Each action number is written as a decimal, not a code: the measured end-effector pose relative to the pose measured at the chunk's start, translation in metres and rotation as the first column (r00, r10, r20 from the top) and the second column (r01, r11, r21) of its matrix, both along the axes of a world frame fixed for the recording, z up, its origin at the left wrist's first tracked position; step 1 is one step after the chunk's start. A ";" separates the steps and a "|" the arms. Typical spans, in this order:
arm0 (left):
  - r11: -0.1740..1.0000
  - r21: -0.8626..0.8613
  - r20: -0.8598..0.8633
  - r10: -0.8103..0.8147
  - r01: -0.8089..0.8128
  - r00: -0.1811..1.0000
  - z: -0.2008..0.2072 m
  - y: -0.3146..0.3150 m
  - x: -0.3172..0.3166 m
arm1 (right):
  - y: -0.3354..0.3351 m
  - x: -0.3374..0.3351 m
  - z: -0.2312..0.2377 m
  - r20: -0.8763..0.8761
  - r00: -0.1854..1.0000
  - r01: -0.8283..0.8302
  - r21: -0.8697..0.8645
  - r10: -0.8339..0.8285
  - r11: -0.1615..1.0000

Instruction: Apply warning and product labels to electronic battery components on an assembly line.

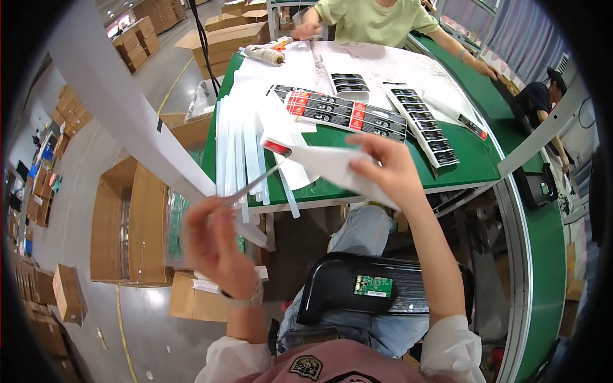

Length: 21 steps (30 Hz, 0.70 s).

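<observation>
My left hand, blurred by motion, grips a thin metal tool that looks like tweezers. The tool's tip is close to a small red and black label on the end of a white backing strip. Between the thumb and fingers of my right hand, that strip is held up above the table's near edge. Across my lap rests a glossy black plastic housing, with a small green circuit board on it. Whether the label is lifting off the strip, I cannot tell.
Several translucent glue sticks lie on the green table, left of more label sheets. A white post rises at the left, above open cartons. Opposite me sits a person in light green; a conveyor runs at the right.
</observation>
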<state>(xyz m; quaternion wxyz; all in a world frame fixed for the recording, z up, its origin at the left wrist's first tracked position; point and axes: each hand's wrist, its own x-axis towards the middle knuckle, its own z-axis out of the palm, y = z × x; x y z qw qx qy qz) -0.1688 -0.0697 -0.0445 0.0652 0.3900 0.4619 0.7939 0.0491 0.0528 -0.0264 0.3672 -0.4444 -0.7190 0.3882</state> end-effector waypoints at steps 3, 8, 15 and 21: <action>0.947 0.059 -0.048 0.318 -0.315 0.947 0.011 -0.012 -0.013 | 0.063 -0.017 -0.020 -0.187 0.979 0.056 -0.115 -0.077 0.992; 0.908 0.085 -0.090 0.417 -0.410 0.904 0.020 -0.023 -0.016 | 0.116 -0.073 -0.035 -0.021 0.985 0.173 0.199 -0.172 0.965; 0.913 0.175 -0.510 0.404 -0.369 0.760 0.000 -0.005 0.020 | -0.025 -0.043 0.010 -0.195 0.981 0.097 0.376 -0.024 0.921; 0.954 0.295 -0.749 0.266 -0.053 0.607 -0.019 0.007 0.074 | -0.123 -0.008 0.020 -0.253 0.965 0.152 0.317 -0.071 0.936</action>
